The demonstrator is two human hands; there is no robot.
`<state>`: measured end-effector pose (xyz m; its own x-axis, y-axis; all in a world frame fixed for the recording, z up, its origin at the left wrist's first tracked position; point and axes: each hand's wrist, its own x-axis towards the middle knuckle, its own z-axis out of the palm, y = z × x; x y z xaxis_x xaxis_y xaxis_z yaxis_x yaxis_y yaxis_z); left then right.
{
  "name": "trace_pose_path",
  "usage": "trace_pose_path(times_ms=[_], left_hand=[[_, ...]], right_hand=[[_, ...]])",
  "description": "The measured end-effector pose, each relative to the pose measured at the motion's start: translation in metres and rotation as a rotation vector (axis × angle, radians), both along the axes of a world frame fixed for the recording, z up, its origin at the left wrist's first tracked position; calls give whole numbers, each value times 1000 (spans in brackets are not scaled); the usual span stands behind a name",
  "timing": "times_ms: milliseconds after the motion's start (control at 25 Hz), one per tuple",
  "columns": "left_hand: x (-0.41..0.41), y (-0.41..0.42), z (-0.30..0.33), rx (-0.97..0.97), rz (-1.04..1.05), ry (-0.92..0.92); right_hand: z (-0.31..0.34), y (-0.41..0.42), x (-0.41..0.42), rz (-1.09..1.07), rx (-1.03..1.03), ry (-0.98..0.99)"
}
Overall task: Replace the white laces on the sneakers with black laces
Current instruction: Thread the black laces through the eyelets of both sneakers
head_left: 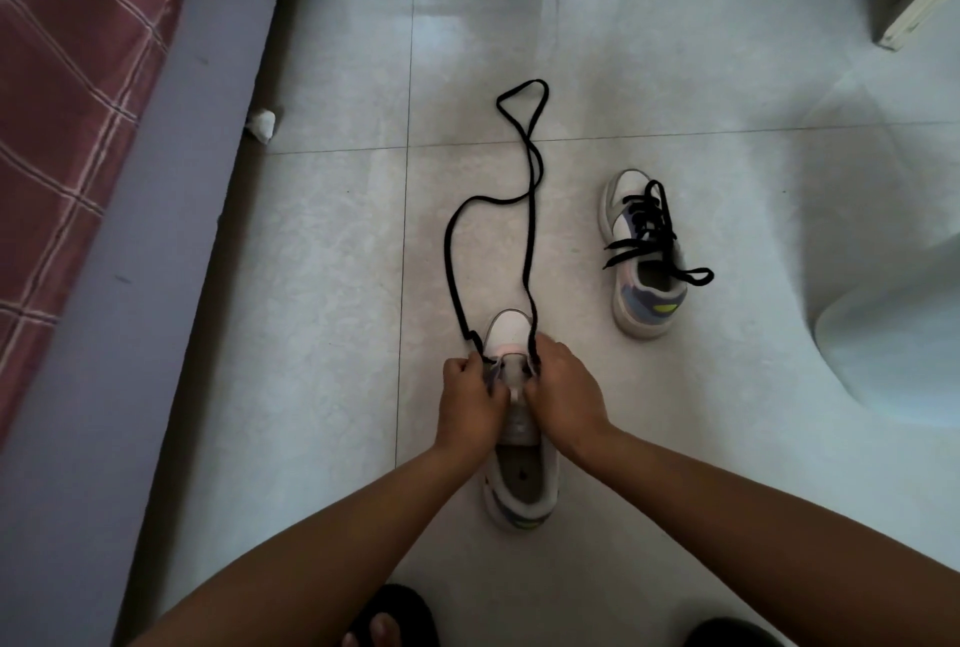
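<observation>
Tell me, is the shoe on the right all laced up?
Laced, not tied: the far sneaker has black lace crisscrossed through it, ends lying loose.

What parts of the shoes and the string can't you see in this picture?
- Head view: the near sneaker's eyelets hide under the left hand and right hand.
- How far the black lace is threaded there: covered by the fingers.
- The far sneaker's lacing pattern: too small.
- The slippered feet: cut off by the bottom edge.
</observation>
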<state>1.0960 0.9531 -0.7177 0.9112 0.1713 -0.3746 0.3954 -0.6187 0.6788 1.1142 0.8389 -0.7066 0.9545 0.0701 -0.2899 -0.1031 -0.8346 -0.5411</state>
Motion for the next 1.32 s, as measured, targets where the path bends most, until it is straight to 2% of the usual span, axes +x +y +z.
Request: trace_pose_path(times_ms=[120, 200, 400, 520, 640, 800, 920, 1000, 1080, 1200, 1320], left_hand=[[1, 8, -1, 4, -57, -50], [5, 15, -2, -7, -168, -44], [11, 30, -1, -32, -291, -58], [17, 35, 1, -53, -314, -48], [20, 35, 3, -63, -368, -51], [11, 28, 7, -218, -219, -45], [1, 16, 4, -266, 26, -6], [0, 8, 3, -267, 155, 27], [1, 1, 4, -303, 215, 44], [3, -4, 6, -320, 247, 40], [2, -3, 3, -317, 203, 15]], right_hand=[[-1, -6, 0, -54, 92, 30], [-2, -14, 0, 22, 109, 28], [-3, -20, 12, 388, -269, 70], [9, -13, 14, 565, -511, -259], [12, -4, 13, 663, -626, -395], [11, -2, 12, 642, -561, -479], [3, -7, 6, 510, -188, -491], [2, -7, 11, 348, 35, -351], [2, -9, 20, 338, -15, -164], [-3, -11, 28, 507, -172, -199], [-2, 0, 35, 532, -326, -152]])
